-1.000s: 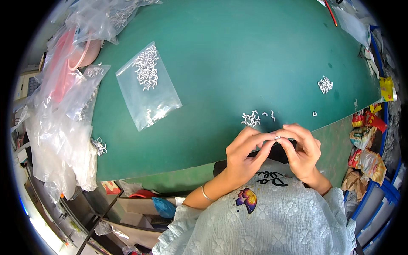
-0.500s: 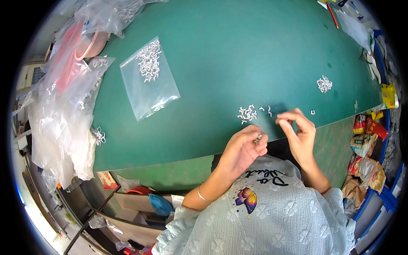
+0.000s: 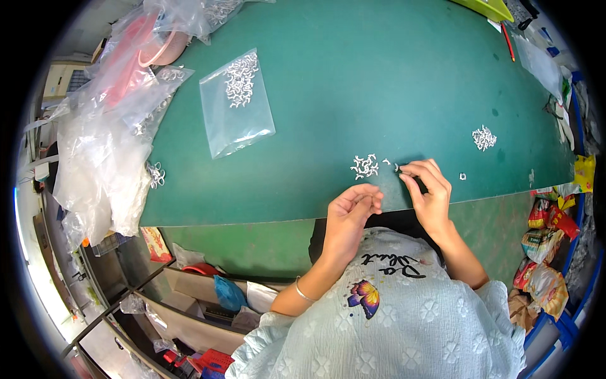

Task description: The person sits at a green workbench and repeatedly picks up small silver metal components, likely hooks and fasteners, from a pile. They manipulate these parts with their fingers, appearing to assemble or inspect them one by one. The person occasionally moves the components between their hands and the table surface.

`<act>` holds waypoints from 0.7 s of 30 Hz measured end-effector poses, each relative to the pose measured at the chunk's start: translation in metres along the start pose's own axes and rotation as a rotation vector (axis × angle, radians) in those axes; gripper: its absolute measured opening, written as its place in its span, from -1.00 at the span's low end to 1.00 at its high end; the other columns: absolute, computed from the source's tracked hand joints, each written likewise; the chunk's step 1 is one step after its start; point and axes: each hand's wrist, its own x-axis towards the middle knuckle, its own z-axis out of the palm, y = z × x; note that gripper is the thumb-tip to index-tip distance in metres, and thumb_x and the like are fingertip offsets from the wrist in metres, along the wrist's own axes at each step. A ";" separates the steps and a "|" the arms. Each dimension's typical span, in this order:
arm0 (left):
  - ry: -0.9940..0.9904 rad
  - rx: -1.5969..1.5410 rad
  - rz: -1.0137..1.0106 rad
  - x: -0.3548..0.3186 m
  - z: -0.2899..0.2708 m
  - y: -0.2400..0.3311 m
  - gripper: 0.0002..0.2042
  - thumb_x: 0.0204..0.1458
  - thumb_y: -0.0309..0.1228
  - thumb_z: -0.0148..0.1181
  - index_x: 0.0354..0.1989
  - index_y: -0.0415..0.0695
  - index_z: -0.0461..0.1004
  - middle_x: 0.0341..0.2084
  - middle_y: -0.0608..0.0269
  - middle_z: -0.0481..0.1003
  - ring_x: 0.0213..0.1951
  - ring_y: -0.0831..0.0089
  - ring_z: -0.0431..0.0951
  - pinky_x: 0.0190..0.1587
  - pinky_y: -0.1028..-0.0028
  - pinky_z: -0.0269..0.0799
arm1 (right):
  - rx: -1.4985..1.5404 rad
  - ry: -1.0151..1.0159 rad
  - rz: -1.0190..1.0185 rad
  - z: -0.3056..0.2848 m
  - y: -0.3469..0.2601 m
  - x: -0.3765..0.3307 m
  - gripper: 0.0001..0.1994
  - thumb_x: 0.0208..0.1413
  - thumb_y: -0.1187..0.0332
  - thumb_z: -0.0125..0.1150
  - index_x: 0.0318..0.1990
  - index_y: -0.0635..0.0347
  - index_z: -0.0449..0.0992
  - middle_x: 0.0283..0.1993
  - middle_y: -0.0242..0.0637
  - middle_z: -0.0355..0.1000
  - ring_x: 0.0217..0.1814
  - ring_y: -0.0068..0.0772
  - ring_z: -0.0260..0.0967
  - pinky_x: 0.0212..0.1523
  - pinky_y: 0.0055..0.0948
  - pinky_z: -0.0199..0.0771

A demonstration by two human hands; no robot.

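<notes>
Hands, now parted: right hand (image 3: 430, 192) has moved out to the tabletop's near edge, fingertips pinching one small white piece (image 3: 397, 167) beside the white heap (image 3: 364, 166); left hand (image 3: 351, 211) loosely curled, contents indiscernible.

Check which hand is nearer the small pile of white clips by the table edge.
Right. The right hand has its fingers on the table just right of the pile of white clips; the left hand sits below it, at the table edge.
</notes>
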 end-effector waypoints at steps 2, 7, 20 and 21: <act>0.024 0.108 0.032 0.002 0.010 -0.001 -0.85 0.06 -0.58 0.02 -0.20 -0.28 0.41 -0.34 0.23 0.46 -0.34 0.61 0.41 -0.25 0.57 0.37 | 0.273 -0.019 0.247 -0.004 -0.007 -0.005 -0.86 -0.10 0.63 0.20 -0.33 0.31 0.49 -0.37 -0.28 0.43 -0.34 -0.48 0.35 -0.30 -0.54 0.33; -0.104 0.183 0.177 0.002 0.028 -0.003 -0.80 -0.01 -0.66 0.11 -0.18 -0.29 0.42 -0.38 0.34 0.42 -0.33 0.70 0.37 -0.27 0.67 0.33 | 1.156 -0.122 0.657 -0.013 -0.014 -0.013 -0.83 0.06 0.54 0.12 -0.17 0.28 0.43 -0.27 -0.32 0.42 -0.24 -0.57 0.34 -0.19 -0.60 0.33; -0.101 0.328 0.497 0.002 0.039 -0.009 -0.84 -0.11 -0.73 0.17 -0.31 -0.33 0.49 -0.38 0.29 0.38 -0.47 0.70 0.30 -0.44 0.69 0.23 | 1.124 -0.135 0.708 -0.020 -0.030 -0.014 -0.88 0.10 0.43 0.10 -0.26 0.30 0.44 -0.35 -0.37 0.41 -0.32 -0.64 0.30 -0.28 -0.62 0.28; -0.095 0.326 0.494 0.002 0.039 -0.007 -0.84 -0.11 -0.74 0.16 -0.32 -0.33 0.49 -0.38 0.30 0.38 -0.48 0.71 0.28 -0.44 0.69 0.22 | 1.099 -0.124 0.679 -0.021 -0.030 -0.013 -0.88 0.11 0.43 0.10 -0.26 0.31 0.45 -0.36 -0.38 0.41 -0.33 -0.65 0.29 -0.28 -0.62 0.27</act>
